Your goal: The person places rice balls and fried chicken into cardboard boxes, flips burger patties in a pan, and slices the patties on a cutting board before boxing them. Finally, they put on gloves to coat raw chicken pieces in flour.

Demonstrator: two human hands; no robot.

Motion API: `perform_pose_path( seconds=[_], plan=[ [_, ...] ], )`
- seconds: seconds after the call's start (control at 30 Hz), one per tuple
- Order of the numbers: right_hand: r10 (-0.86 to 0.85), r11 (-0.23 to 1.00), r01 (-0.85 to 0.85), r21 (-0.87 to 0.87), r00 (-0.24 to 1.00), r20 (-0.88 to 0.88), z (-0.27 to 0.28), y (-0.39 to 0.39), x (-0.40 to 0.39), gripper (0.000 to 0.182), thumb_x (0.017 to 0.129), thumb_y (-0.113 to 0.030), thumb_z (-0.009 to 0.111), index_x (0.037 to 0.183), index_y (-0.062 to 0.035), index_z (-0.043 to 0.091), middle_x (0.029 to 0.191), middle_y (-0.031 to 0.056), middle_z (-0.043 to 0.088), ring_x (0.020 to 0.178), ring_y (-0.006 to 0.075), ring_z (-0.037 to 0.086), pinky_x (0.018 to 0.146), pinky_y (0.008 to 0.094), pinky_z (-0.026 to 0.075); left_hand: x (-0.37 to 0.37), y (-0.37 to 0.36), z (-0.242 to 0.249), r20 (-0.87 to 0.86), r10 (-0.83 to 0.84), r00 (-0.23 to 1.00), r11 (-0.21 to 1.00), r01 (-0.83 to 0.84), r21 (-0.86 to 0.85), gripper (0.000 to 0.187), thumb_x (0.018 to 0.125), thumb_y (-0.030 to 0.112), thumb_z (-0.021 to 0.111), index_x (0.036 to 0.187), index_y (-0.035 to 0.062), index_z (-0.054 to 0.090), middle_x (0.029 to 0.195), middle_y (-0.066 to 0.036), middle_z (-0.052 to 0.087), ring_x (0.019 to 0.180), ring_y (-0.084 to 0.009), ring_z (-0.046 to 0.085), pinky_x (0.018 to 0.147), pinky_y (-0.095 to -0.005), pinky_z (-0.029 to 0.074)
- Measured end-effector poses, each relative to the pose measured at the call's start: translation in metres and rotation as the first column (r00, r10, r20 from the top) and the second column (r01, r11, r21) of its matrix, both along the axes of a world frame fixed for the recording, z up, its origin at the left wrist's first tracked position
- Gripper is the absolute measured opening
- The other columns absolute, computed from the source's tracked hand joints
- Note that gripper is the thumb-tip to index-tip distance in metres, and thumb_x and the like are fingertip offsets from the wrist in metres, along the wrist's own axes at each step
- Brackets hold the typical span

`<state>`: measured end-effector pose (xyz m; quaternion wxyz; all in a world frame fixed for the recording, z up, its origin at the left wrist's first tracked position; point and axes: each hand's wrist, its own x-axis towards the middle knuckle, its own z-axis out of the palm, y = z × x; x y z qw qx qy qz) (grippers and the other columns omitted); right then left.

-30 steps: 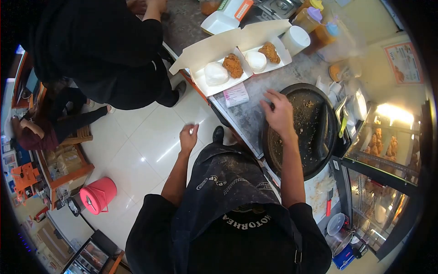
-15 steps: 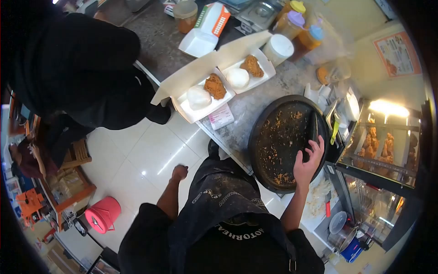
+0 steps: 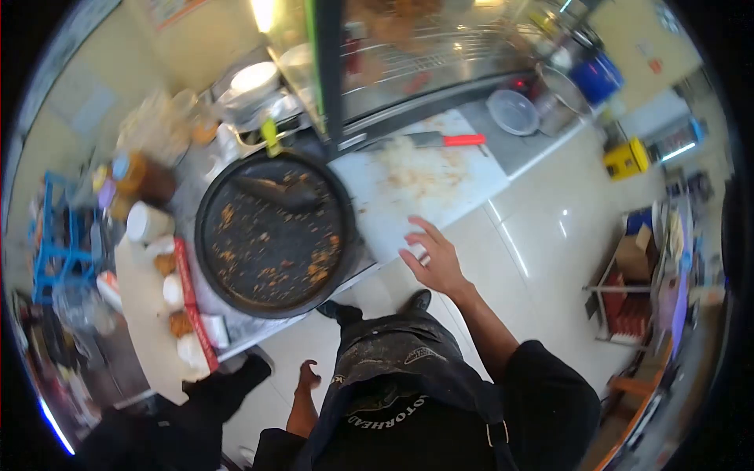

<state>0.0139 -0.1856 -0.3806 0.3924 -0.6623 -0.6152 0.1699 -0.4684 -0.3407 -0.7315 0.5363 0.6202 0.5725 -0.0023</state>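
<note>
My right hand [image 3: 436,259] is open and holds nothing, its fingers spread and slightly bent near the front edge of a white cutting board [image 3: 385,228]. Pale crumbs lie on the board, with a red-handled knife [image 3: 463,140] along its back. My left hand [image 3: 309,375] hangs low over the floor, loosely curled with a gap between its fingers and nothing in it. Left of my right hand stands a round black tray [image 3: 275,308] scattered with fried crumbs. A dark utensil [image 3: 283,192] lies in it; blur hides its kind.
A glass display cabinet [image 3: 440,63] stands behind the board. Open boxes [image 3: 141,330] with fried chicken and white mounds sit on the counter at left, by sauce bottles [image 3: 145,177]. A person in black [image 3: 173,432] is at lower left. A shelf rack [image 3: 628,290] stands at right.
My view has turned to the right. My right hand has left the tray's rim and is now in front of the cutting board. My left hand still hangs low, its fingers a little looser.
</note>
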Motion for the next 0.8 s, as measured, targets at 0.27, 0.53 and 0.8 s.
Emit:
perform_pose_path(
  seconds=[0.27,0.53,0.8],
  plan=[
    [-0.389,0.887,0.374,-0.272,0.921,-0.004,-0.060,-0.232,0.181,0.024,0.077,-0.017,0.073,0.095,-0.0044,0.063,0.123,0.0170,0.056,0.082,0.0280,0.067,0.068,0.0353,0.055,0.182,0.063,0.021,-0.234,-0.605,0.761,0.780,0.626,0.019,0.037,0.086,0.038,0.060,0.097,0.0036,0.066,0.084,-0.018,0.068,0.074,-0.0326,0.065,0.066,-0.0422,0.051],
    [-0.569,0.822,0.551,-0.141,0.807,-0.159,-0.036,-0.327,0.298,0.029,0.089,-0.026,0.061,0.081,0.0015,0.065,0.117,0.0178,0.059,0.107,0.0349,0.055,0.091,0.0426,0.044,0.442,0.132,0.051,-0.236,-0.765,0.600,0.632,0.769,-0.093,0.040,0.087,0.042,0.052,0.090,0.0048,0.067,0.083,-0.020,0.068,0.080,-0.0342,0.065,0.070,-0.0443,0.051],
    [-0.900,0.418,0.854,-0.309,0.435,-0.013,-0.258,-0.520,0.505,0.062,0.054,0.007,0.053,0.116,0.0000,0.051,0.127,0.0243,0.047,0.134,0.0422,0.028,0.110,0.0423,0.030,0.681,0.148,-0.002,-0.470,-0.882,0.042,0.131,0.978,-0.159,0.047,0.089,0.046,0.045,0.083,0.0060,0.069,0.082,-0.021,0.067,0.086,-0.0357,0.065,0.074,-0.0463,0.051]
  ],
)
